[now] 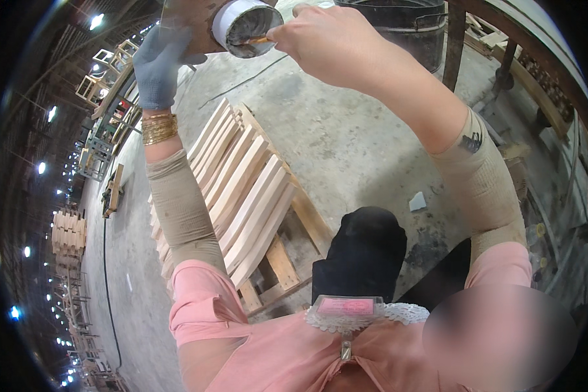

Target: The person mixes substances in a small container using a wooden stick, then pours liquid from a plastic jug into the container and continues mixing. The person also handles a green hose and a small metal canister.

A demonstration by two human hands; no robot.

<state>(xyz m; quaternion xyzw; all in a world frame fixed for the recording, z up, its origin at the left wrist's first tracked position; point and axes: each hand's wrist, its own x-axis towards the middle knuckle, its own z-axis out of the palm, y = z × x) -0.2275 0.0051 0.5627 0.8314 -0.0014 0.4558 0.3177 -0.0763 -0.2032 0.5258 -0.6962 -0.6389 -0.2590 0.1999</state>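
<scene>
At the top of the view, my left hand, in a grey knit glove, closes around the edge of a flat brown board. A white can is tilted against that board, its mouth facing me and its inside smeared dark grey. My bare right hand pinches a thin orange-brown stick, whose far end reaches into the can's mouth. Whether the stick ends in a brush cannot be made out. The fingertips of my left hand are partly blurred.
Below my hands, a stack of pale curved wooden slats lies on a wooden pallet. A black bucket stands at the upper right beside a metal frame. A white scrap lies on the concrete floor.
</scene>
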